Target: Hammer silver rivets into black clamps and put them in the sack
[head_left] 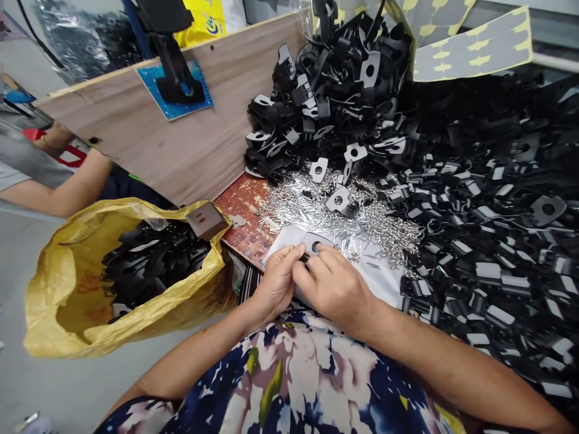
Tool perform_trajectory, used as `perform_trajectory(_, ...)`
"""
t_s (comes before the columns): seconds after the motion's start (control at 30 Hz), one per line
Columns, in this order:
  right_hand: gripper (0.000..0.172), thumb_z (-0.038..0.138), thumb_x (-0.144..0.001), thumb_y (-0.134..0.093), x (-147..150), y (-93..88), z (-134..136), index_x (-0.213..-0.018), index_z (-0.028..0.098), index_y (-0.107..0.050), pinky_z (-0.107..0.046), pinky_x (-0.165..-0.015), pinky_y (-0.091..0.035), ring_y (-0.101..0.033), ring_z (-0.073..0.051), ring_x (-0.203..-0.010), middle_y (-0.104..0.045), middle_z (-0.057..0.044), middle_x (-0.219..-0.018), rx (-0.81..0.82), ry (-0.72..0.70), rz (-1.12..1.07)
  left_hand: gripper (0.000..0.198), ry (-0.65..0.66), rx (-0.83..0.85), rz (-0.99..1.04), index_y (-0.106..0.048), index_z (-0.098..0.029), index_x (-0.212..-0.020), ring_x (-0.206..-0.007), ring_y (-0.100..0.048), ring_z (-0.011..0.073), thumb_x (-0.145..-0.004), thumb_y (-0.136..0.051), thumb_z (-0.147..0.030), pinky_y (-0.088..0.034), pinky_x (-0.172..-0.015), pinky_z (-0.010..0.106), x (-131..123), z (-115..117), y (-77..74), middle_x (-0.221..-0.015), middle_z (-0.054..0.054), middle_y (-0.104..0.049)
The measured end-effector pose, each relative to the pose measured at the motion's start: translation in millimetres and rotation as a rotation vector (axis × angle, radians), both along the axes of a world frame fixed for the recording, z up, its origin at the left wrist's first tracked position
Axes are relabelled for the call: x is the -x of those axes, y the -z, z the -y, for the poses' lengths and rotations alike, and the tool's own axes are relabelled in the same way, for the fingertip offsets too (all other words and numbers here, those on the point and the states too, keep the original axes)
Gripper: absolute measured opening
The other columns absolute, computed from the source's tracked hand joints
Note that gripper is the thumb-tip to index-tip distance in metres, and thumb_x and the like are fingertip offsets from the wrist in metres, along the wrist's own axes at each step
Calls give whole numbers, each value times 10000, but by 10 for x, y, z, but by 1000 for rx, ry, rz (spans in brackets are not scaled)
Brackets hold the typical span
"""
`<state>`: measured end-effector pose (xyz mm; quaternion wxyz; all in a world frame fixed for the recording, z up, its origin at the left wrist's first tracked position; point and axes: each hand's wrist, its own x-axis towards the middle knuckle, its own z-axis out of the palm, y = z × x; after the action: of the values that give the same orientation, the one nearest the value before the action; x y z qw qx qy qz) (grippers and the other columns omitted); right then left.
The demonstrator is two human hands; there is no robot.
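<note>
My left hand [277,278] and my right hand [335,286] meet close in front of my body. Both pinch a black plastic clip part [309,239] with a round hole; the fingers hide much of it. Under the hands lies a pale cloth [383,278]. Just beyond them spreads a heap of thin silver metal pins [312,208]. A loose clip part [340,199] with a grey face and a round hole rests on the pins. Small black pieces with pale faces [488,271] cover the surface to the right of my right hand.
Behind the pins rises a tall heap of black clip parts [335,111]. A wooden board [226,138] stands along the left. Left of me, a yellow sack [58,289] holds black pieces, with a brown block [207,220] at its rim. Another person's arm [67,187] shows beyond the board.
</note>
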<state>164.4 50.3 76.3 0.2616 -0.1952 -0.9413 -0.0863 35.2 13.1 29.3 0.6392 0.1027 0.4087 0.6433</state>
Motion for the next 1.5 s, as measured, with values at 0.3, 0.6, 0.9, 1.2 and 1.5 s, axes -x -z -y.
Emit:
perform_trajectory(0.3,278,66,-970,-513,100,103,-70,-743,169,-636,-313,-644,-435,-445,-178,-671,-527,-25,-663,-73,-38,-32,432,-30,2,-42,-485,-174,-628,-545,-415,62,-687,-883,-330,-403,-504,166,37,16,21,-621,-65,-452)
perform_trajectory(0.6,212,247,-1061,-470,-171,249,-19,-1214,167,-592,-336,-809,-516,-614,-190,-874,-675,-75,-1001,456,-21,-55,366,85,-75,-836,-558,-233,-1185,-629,-539,109,-882,-729,-347,-426,-523,192,512,527,77,-927,-7,-628)
perform_trajectory(0.9,81,255,-923,-608,-930,544,35,-967,198,-572,-295,-557,-399,-609,-189,-626,-647,-30,-777,735,426,530,408,274,45,-984,-697,-179,-1094,-573,-515,156,-990,-456,-492,-411,-539,241,454,616,438,-659,-22,-567)
perform_trajectory(1.2,632,174,-1022,-510,-1156,379,296,-1605,338,-329,-295,-683,-563,-709,-183,-786,-733,-51,-993,529,170,-16,428,199,36,-1209,-754,-204,-948,-624,-554,160,-1027,-389,-414,-392,-654,254,313,538,561,-615,-33,-530)
perform_trajectory(1.5,630,173,-1034,-501,-1050,536,360,-1620,311,-314,-267,-668,-577,-666,-143,-687,-713,-32,-901,505,165,-25,458,169,30,-1232,-736,-200,-937,-624,-559,169,-1038,-357,-436,-405,-651,259,300,558,647,-640,-19,-556)
